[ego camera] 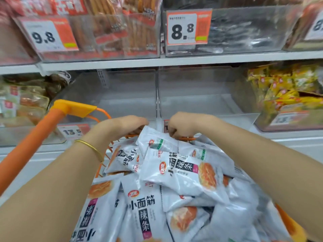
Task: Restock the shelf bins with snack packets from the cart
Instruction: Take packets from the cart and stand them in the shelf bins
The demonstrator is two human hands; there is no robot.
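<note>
Reaching across the cart point(73, 107), both hands meet the far edge of the packets point(183, 172) heaped in it, bins point(122, 88) just beyond. The left hand point(129, 124) has its fingers gripping the packets' edge; the right hand point(181, 126) has its fingers curled, on what I cannot tell.

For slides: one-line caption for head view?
Left hand and right hand grip snack packets heaped in an orange cart before two empty shelf bins.

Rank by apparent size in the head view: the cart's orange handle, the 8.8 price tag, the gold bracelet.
Largest: orange handle
Then: 8.8 price tag
Smallest: gold bracelet
Nearness to the camera inflates the handle.
</note>
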